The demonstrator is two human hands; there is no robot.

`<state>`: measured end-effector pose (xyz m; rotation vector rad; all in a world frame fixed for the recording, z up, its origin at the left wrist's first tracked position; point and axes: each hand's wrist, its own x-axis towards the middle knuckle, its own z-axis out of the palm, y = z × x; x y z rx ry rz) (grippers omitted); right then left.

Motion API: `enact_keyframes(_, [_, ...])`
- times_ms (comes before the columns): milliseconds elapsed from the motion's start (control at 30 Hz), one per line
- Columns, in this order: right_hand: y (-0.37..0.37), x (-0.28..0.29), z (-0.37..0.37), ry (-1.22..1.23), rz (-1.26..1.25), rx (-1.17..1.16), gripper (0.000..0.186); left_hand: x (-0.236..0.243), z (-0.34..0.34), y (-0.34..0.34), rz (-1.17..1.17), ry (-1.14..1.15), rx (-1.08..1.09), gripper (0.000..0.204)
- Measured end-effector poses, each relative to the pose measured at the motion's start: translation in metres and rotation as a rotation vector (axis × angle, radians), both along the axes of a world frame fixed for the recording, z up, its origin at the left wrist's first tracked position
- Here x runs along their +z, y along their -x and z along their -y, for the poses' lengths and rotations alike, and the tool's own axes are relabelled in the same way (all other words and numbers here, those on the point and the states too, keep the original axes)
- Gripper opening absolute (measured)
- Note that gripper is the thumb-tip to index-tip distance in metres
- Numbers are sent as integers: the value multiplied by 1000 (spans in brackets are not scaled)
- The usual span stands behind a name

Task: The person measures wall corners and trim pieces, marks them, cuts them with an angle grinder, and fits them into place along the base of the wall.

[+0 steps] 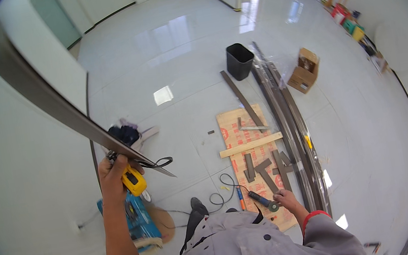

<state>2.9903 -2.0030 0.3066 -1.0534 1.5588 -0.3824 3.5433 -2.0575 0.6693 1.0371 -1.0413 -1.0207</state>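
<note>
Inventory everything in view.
Long flat strip: 1, brown, left
Boxy tape measure: 1, yellow, by strip
Flat printed board: 1, tan, floor
Short offcuts: several, brown, on board
Wooden batten: 1, pale, across board
Metal square: 1, silver, on board
Angle grinder: 1, blue, on board
Wrapped strips: several, brown, right of board
Plastic bin: 1, black, beyond board
Cardboard box: 1, brown, right of bin
Unidentified item: 1, blue, lower left
Left hand: 1, bare, fingers on strip, tape measure
Right hand: 1, bare, near grinder

The brown strip (56, 108) blurs toward its top.
</note>
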Motion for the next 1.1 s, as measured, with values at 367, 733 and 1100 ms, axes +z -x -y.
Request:
enact_keyframes(367, [-90, 1, -115, -430, 83, -617, 22, -29, 255, 55, 415, -316, -531, 24])
enact_keyframes(733, [-179, 27, 48, -135, 251, -993, 28, -180, 436, 170, 1094, -323, -1050, 29])
enact_keyframes(1100, [-296, -4, 58, -264, -310, -1096, 24, -399, 563, 247, 1545, -190, -1484, 37])
